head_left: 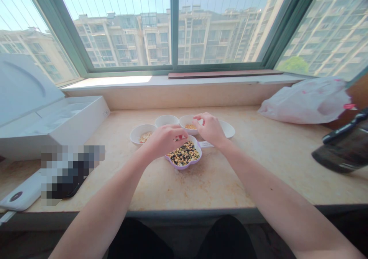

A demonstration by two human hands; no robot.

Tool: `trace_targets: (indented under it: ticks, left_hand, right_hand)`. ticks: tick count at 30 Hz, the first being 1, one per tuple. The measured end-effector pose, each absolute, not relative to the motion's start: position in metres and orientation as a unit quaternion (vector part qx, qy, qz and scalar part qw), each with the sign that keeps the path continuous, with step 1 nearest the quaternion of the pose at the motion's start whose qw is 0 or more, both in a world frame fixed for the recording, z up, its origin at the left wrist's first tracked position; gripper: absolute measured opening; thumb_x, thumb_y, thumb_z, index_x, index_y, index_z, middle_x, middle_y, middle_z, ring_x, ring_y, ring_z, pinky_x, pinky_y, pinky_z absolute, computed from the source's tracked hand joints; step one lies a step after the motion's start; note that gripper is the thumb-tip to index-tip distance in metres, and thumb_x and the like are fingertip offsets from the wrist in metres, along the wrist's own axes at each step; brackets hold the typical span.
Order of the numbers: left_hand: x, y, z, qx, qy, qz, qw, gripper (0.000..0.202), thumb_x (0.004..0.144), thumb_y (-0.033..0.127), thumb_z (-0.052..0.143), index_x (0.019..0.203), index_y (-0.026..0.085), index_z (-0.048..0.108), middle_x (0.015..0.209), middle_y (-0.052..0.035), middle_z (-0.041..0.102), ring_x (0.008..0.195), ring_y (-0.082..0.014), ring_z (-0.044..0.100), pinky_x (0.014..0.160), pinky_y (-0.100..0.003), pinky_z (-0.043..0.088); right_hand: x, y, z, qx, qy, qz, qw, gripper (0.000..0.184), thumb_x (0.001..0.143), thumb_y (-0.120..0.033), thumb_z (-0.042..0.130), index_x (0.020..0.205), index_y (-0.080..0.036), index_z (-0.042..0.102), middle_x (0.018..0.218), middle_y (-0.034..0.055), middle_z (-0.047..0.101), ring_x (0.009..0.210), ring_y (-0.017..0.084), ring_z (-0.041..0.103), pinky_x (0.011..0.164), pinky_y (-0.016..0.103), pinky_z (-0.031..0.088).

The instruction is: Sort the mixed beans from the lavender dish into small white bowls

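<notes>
Counting up what's on here: five dishes in total, one purple and four white. The scalloped, flower-shaped purple plastic dish (178,166) holds a mix of dark and yellow beans (184,154). Behind it sit a round white bowl with pale slivers (145,137), a round white bowl whose inside I can't see (166,119), a round white bowl with orange-yellow grains (191,126), and a white round dish (229,129) partly behind the right hand.

The left hand (163,140) is curled over the purple dish, with a bit of red and white showing by its fingers. The right hand (211,129) hangs over the orange-grain bowl, its grip loosely pinched. Can't tell if either grip has hold of anything.

A small white label (205,144) sits beside the purple dish, but the writing is too small to read, and no brands are legible.

It's all on a beige marble worktop (244,174) below a green-framed window (174,25) facing apartment blocks. Also there: an open white box (77,117), a pixelated object (71,170), a white plastic bag with red print (304,101) and a dark glass jar (342,147).
</notes>
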State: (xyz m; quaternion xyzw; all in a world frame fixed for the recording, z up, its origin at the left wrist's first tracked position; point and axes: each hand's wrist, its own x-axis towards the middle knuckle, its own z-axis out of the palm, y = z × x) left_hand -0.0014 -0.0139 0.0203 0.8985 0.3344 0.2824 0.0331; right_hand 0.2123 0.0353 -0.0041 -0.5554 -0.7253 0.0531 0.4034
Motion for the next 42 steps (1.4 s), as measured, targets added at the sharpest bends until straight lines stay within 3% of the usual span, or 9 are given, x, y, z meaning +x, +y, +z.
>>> trace_targets:
  ticks: [4,11,18,23,27,30,33,37,42]
  left_hand:
    - [-0.004,-0.012,0.020,0.869,0.326,0.372,-0.013,0.010,0.093,0.020,0.066,0.087,0.021,0.074,0.076,0.0007,0.068,0.071,-0.0124,0.063,0.067,-0.024,0.046]
    - [-0.002,-0.013,0.020,0.829,0.294,0.469,-0.081,0.013,0.094,0.017,0.062,0.088,0.019,0.073,0.069,0.0019,0.068,0.063,-0.0099,0.060,0.065,-0.022,0.047]
    - [-0.001,-0.011,0.018,0.838,0.291,0.453,-0.086,0.013,0.093,0.015,0.063,0.084,0.018,0.072,0.066,0.0021,0.067,0.062,-0.0109,0.061,0.065,-0.024,0.049]
    - [-0.001,-0.011,0.016,0.838,0.329,0.430,-0.069,0.008,0.092,0.019,0.065,0.096,0.021,0.073,0.070,0.0030,0.069,0.065,-0.0108,0.063,0.068,-0.024,0.049]
    - [-0.001,-0.010,0.016,0.829,0.404,0.387,-0.025,0.043,0.088,0.019,0.070,0.130,0.024,0.062,0.079,0.0040,0.070,0.068,-0.0119,0.065,0.067,-0.024,0.048]
    - [-0.002,-0.007,0.015,0.813,0.464,0.351,0.005,0.058,0.090,0.021,0.068,0.144,0.023,0.049,0.090,0.0003,0.072,0.074,-0.0149,0.068,0.067,-0.026,0.050]
    - [-0.003,-0.006,0.014,0.813,0.499,0.300,0.031,0.044,0.093,0.025,0.063,0.136,0.021,0.056,0.100,-0.0037,0.072,0.083,-0.0192,0.069,0.074,-0.031,0.053]
    - [-0.001,-0.010,0.015,0.850,0.480,0.207,0.070,0.024,0.095,0.023,0.058,0.116,0.021,0.067,0.109,-0.0064,0.071,0.096,-0.0220,0.070,0.087,-0.036,0.054]
    - [0.003,-0.017,0.013,0.913,0.385,0.083,0.105,0.029,0.089,0.031,0.068,0.117,0.024,0.068,0.121,-0.0060,0.068,0.115,-0.0259,0.064,0.098,-0.036,0.051]
  right_hand:
    - [0.206,0.025,0.005,-0.503,-0.711,0.188,0.455,0.020,0.090,-0.035,0.067,0.093,-0.018,0.077,0.093,0.0080,0.076,0.074,0.019,0.062,0.074,0.035,0.049]
    - [0.196,0.010,0.004,-0.307,-0.662,0.547,0.411,0.049,0.082,-0.067,0.071,0.082,-0.018,0.073,0.071,0.0003,0.059,0.060,0.010,0.045,0.055,0.025,0.036]
    - [0.190,0.005,0.001,-0.265,-0.606,0.630,0.407,0.036,0.077,-0.053,0.083,0.088,-0.020,0.074,0.069,-0.0024,0.053,0.061,0.009,0.040,0.055,0.024,0.034]
    - [0.190,0.006,0.003,-0.286,-0.621,0.610,0.401,0.036,0.076,-0.053,0.084,0.085,-0.020,0.074,0.067,-0.0030,0.052,0.061,0.010,0.039,0.055,0.025,0.032]
    - [0.192,0.009,0.002,-0.331,-0.666,0.530,0.407,0.036,0.078,-0.055,0.080,0.088,-0.020,0.076,0.070,-0.0015,0.058,0.061,0.011,0.041,0.056,0.027,0.034]
    - [0.193,0.012,0.000,-0.364,-0.729,0.384,0.434,0.028,0.081,-0.048,0.078,0.087,-0.021,0.077,0.073,-0.0001,0.063,0.062,0.012,0.047,0.060,0.029,0.038]
    - [0.195,0.015,-0.001,-0.370,-0.774,0.222,0.463,0.013,0.085,-0.034,0.075,0.087,-0.021,0.079,0.076,0.0005,0.065,0.063,0.013,0.051,0.065,0.030,0.042]
    - [0.198,0.019,-0.005,-0.382,-0.789,0.133,0.462,0.007,0.087,-0.021,0.073,0.088,-0.022,0.080,0.080,0.0016,0.069,0.065,0.013,0.057,0.068,0.029,0.045]
    - [0.204,0.027,-0.009,-0.432,-0.780,0.072,0.446,0.011,0.090,-0.022,0.070,0.094,-0.022,0.080,0.086,0.0029,0.071,0.069,0.015,0.061,0.069,0.029,0.047]
